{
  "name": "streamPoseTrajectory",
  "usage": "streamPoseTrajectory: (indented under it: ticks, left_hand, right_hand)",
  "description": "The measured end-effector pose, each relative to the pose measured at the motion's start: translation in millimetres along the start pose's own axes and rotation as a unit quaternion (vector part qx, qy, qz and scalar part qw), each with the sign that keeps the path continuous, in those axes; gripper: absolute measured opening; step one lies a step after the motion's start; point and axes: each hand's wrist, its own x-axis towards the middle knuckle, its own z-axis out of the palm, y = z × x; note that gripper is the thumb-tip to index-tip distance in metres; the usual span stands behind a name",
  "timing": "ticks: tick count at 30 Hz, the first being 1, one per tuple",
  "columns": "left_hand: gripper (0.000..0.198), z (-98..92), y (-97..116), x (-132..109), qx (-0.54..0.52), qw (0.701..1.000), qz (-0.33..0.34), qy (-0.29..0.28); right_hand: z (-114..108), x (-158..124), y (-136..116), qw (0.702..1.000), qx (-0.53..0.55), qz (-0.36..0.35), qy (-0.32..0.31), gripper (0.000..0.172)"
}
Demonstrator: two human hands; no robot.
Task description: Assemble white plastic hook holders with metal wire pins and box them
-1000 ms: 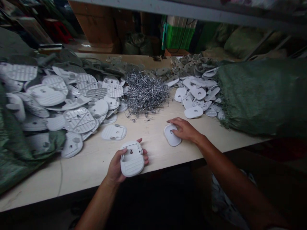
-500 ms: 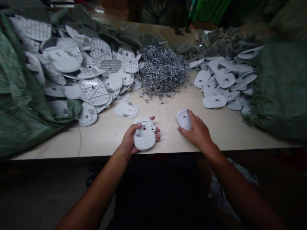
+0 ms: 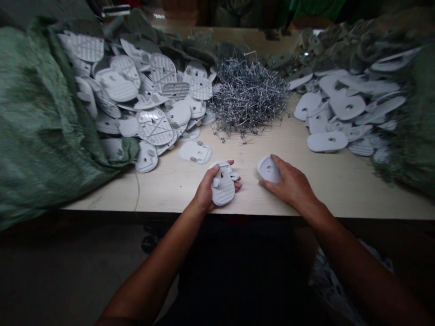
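My left hand (image 3: pixel 205 186) is closed round the edge of a white plastic base plate (image 3: pixel 224 192), thumb on top and fingertips showing past its far side. The plate has ribs, a hole and two raised lugs. To the right, my right hand (image 3: pixel 294 183) grips a smaller white plastic cover (image 3: pixel 268 170), its hollow face with a hole turned towards the left. The two pieces are apart, above the table near its front edge. Just beyond the left hand, another base plate (image 3: pixel 195 152) lies flat on the table.
A large heap of white base plates (image 3: pixel 154 127) covers the left, beside a green woven sack (image 3: pixel 44 136). Metal springs (image 3: pixel 249 97) are piled at centre back. White covers (image 3: pixel 326 141) heap up on the right, against another green sack (image 3: pixel 413 149). Pale table (image 3: pixel 340 190) shows in front.
The view has turned a little, so the table's contents sit further right. My hands have come slightly closer together, and the plate in my left hand has tilted a little.
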Motion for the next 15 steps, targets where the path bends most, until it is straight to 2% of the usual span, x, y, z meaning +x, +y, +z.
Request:
streamPoseTrajectory:
  ticks: [2,5,7,11,15]
  left_hand:
    - [0.071,1.4,-2,1,0.003,1.000,0.010,0.004]
    - [0.071,2.5,-4,4,0.007,1.000,0.019,0.008]
    - [0.072,3.2,-6,5,0.010,1.000,0.022,0.013]
    - [0.072,5.6,-8,8,0.018,0.999,0.030,0.029]
    - [0.075,6.5,-12,7,0.053,0.996,0.050,0.043]
  right_hand:
    - [-3,-3,-9,0.982,0.176,0.034,-0.064,0.100]
    - [-5,-11,-27,0.894,0.411,0.056,-0.172,0.098]
    - [-3,-17,-38,0.856,0.477,0.051,-0.191,0.091]
    - [6,-23,-46,0.838,0.509,0.049,-0.190,0.086]
    - [16,-25,-45,0.842,0.504,0.042,-0.187,0.082]
